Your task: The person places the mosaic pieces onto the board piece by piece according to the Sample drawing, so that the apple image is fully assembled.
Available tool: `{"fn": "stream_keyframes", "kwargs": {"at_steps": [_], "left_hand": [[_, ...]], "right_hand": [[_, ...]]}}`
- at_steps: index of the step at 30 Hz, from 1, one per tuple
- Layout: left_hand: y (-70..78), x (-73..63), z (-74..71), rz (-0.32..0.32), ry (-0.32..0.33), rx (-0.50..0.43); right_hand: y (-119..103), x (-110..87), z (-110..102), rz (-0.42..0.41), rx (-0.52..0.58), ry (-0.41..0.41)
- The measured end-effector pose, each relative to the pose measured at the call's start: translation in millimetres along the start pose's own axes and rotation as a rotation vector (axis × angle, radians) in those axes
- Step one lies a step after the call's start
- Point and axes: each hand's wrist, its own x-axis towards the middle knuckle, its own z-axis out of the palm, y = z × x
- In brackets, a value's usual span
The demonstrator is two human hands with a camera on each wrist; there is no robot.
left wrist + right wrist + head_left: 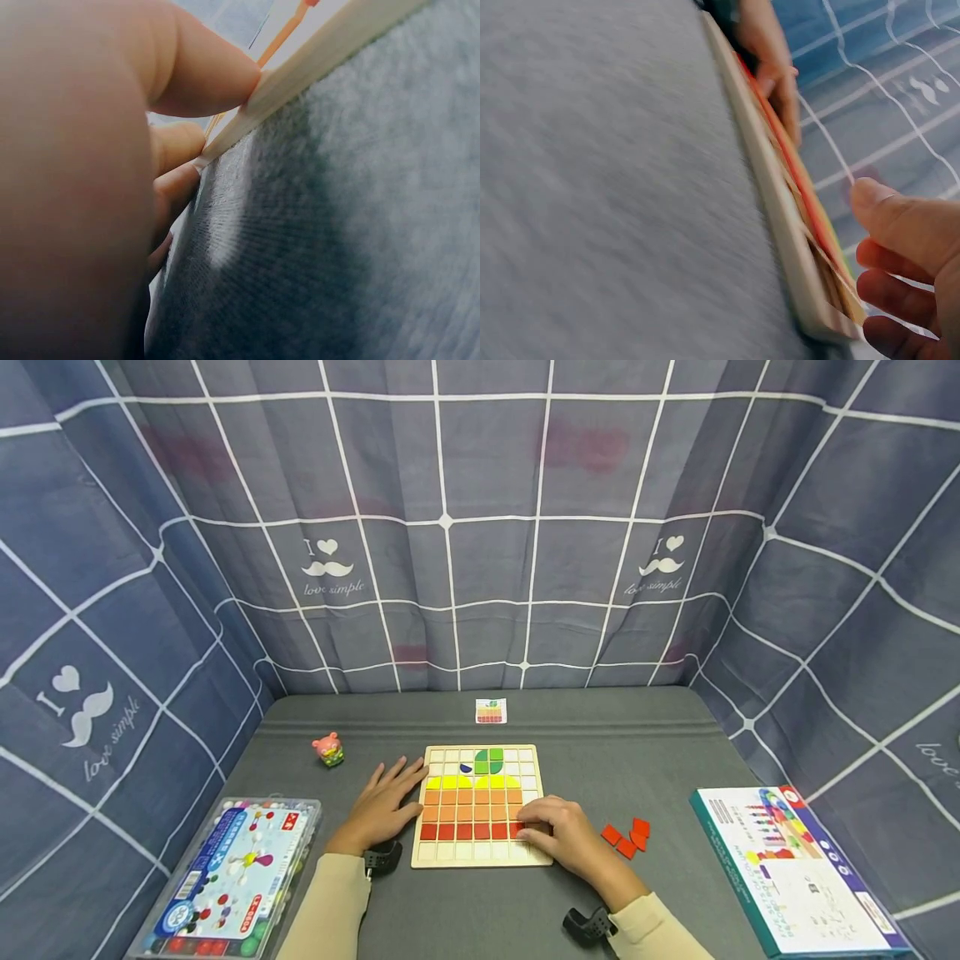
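Observation:
A square wooden grid board (480, 858) lies on the grey table, filled with rows of red, orange and yellow tiles plus green pieces and one dark blue piece near its top. My left hand (386, 802) rests along the board's left edge with fingers stretched out; in the left wrist view its thumb (217, 75) touches the wooden rim. At the right end of the red row is my right hand (558, 835), fingers loosely bent. No tile shows between its fingers (896, 292) in the right wrist view. Several loose red tiles (626, 847) lie right of that hand.
A small picture card (491, 711) lies behind the board. A pink pig figure (328, 749) stands at the back left. A clear-edged case of coloured balls (247, 860) sits at the front left, and a flat printed box (810, 868) at the right. Checked curtains (487, 560) surround the table.

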Motion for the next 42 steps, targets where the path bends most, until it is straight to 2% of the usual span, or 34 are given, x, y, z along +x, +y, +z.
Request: {"fn": "stream_keyframes", "kwargs": {"at_steps": [3,8,12,17,21,24,28,31,36,42], "left_hand": [[-0.8,1.0,-0.2,-0.012,-0.015,0.011],[0.6,1.9,-2.1,-0.030,-0.049,0.014],[1.3,1.3,-2.6,-0.027,-0.048,0.009],[0.7,1.6,-2.8,-0.030,-0.048,0.016],[0.5,1.3,-2.8,-0.024,-0.048,0.014],[0.0,0.9,-1.9,-0.023,-0.043,0.013],[0.6,1.4,-1.6,-0.028,-0.043,0.017],[1.5,1.7,-1.7,-0.026,-0.040,0.020],[2.3,1.3,-2.1,-0.030,-0.039,0.017],[-0.1,1.3,-0.8,-0.038,-0.043,0.027]], "right_hand": [[4,-1.5,-9,0.016,-0.037,0.059],[15,-10.8,-29,0.117,-0.103,0.114],[24,-23.1,-44,0.191,-0.152,0.147],[34,-37.9,-61,0.235,-0.201,0.192],[36,-48.7,-71,0.262,-0.228,0.181],[33,-54.7,-75,0.277,-0.216,0.113],[29,-61.3,-76,0.270,-0.154,0.017],[27,-65.3,-76,0.248,-0.108,-0.018],[21,-67.2,-76,0.200,-0.080,-0.011],[19,-66.4,-69,0.142,-0.097,0.024]]}}
